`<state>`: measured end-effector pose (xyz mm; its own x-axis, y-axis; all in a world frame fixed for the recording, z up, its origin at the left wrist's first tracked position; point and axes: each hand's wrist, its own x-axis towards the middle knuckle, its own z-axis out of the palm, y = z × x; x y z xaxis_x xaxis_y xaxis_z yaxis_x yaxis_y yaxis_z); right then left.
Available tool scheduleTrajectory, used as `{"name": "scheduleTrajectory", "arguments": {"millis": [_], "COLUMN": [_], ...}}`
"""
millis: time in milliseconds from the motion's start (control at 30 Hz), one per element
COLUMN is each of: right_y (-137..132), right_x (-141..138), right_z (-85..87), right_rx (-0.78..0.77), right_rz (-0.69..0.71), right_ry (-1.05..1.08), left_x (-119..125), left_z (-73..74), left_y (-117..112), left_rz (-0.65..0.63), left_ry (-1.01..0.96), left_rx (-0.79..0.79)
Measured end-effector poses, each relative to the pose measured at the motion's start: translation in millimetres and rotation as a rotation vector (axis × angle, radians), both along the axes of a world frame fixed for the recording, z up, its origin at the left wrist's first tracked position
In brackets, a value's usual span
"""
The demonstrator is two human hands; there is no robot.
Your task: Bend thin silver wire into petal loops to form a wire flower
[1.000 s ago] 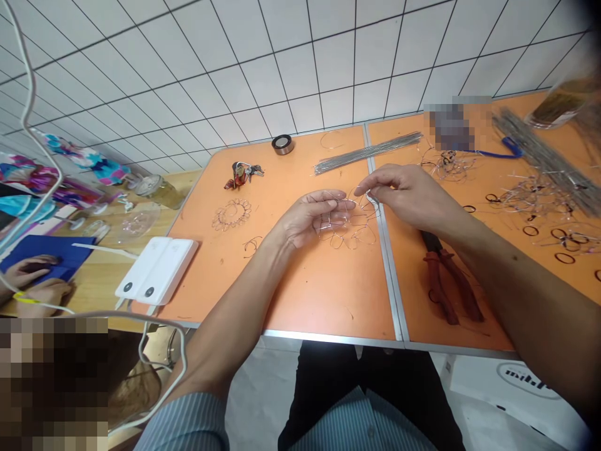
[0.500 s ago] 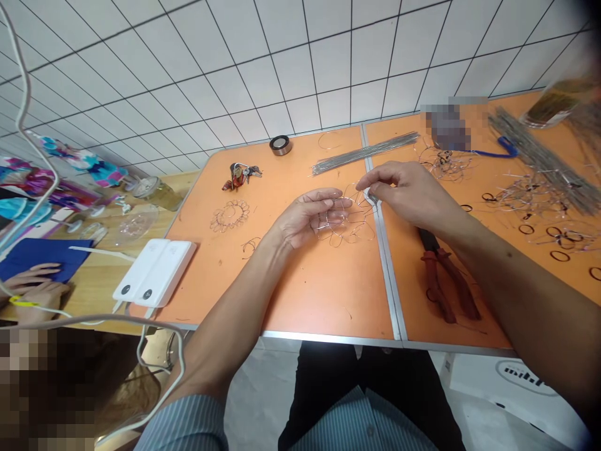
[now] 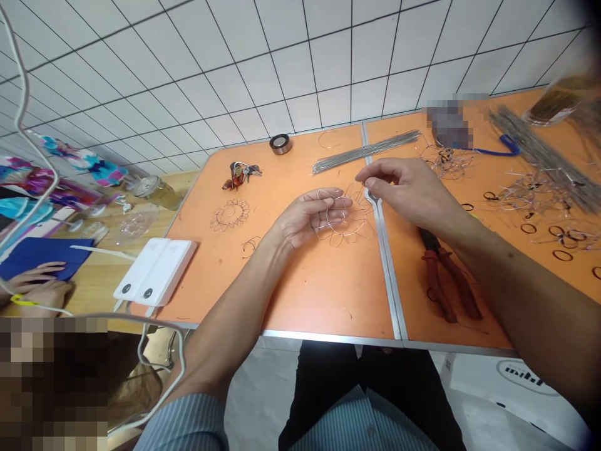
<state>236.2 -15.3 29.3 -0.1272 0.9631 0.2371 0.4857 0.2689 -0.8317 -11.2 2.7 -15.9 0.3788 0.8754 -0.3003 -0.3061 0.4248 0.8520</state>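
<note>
Two hands meet over the orange table (image 3: 305, 294): your left hand (image 3: 307, 218) cradles the wire flower (image 3: 353, 220), fingers curled loosely round its near loops, while your right hand (image 3: 407, 191) pinches a far loop between thumb and forefinger. The flower sits just left of the metal seam (image 3: 385, 263); whether it touches the tabletop is unclear. Red pliers (image 3: 448, 279) lie beside your right forearm
</note>
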Motion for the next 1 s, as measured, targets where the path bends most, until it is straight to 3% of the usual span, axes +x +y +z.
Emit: {"name": "scheduleTrajectory", "arguments": {"millis": [467,1000], "right_y": [9,8], "right_x": [-1,0], "right_z": [-18.3,-16.3], "right_rx": [0.03,0.012], "right_rz": [-0.043,-0.036], "right_ry": [0.054,0.042], "left_x": [4,0], "left_z": [-4.5,-3.6], "left_y": [0,-1], "left_rz": [-0.056,-0.13], "left_ry": [-0.009,0.024], "left_rx": [-0.015,0.023]}}
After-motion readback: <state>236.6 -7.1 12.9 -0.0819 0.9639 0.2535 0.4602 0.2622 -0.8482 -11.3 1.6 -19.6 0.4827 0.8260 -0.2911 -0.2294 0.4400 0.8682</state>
